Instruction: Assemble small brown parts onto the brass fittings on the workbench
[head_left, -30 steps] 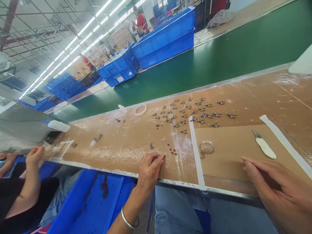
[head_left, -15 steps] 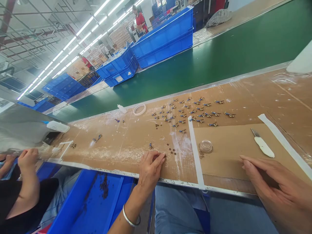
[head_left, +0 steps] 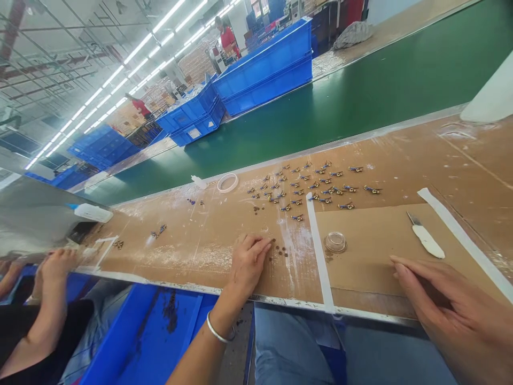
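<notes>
My left hand (head_left: 247,262) lies flat on the brown cardboard bench top (head_left: 200,240), fingers stretched out and together, holding nothing. Its fingertips reach a small cluster of brown beads (head_left: 280,250). My right hand (head_left: 452,315) rests at the bench's near edge on the right, fingers extended, nothing visible in it. Several small blue-and-gold pieces (head_left: 316,187) lie in rows farther back. A clear round lid (head_left: 335,241) sits between my hands, and a white-handled knife (head_left: 427,239) lies just beyond my right hand.
A tape ring (head_left: 227,182) and two white bottles (head_left: 93,213) lie to the left. A green conveyor belt (head_left: 360,91) runs behind the bench, with blue crates (head_left: 268,69) beyond. A blue bin (head_left: 148,331) sits below the edge. A co-worker's hands (head_left: 56,267) work at far left.
My left hand has slid forward to the brown beads and now covers the small blue piece that lay ahead of it. The co-worker's hand shifted slightly. My right hand has barely moved.
</notes>
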Action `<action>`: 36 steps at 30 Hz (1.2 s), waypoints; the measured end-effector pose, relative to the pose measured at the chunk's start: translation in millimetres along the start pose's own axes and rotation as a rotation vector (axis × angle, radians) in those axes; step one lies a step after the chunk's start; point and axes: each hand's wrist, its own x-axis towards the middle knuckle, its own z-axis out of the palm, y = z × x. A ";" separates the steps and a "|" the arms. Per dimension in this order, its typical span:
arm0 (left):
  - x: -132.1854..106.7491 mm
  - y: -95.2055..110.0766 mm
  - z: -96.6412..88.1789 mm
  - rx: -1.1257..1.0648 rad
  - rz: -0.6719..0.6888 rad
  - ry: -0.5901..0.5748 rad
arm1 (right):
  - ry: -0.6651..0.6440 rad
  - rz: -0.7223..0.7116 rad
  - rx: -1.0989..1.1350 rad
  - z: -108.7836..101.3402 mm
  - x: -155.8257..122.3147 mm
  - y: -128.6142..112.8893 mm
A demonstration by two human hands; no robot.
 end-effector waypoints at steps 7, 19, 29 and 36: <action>13.6 3.6 10.4 0.033 -0.031 -0.027 | 0.025 -0.063 -0.005 1.0 2.3 3.3; 7.7 -26.7 -17.5 -0.074 0.205 -0.224 | 0.030 -0.063 -0.012 1.3 3.3 1.1; 9.7 -39.1 -26.9 -0.216 0.233 -0.326 | -0.017 -0.028 0.011 0.3 1.1 5.3; 12.7 -21.8 -35.2 -0.098 0.242 -0.225 | 0.025 -0.051 -0.003 1.8 1.6 4.0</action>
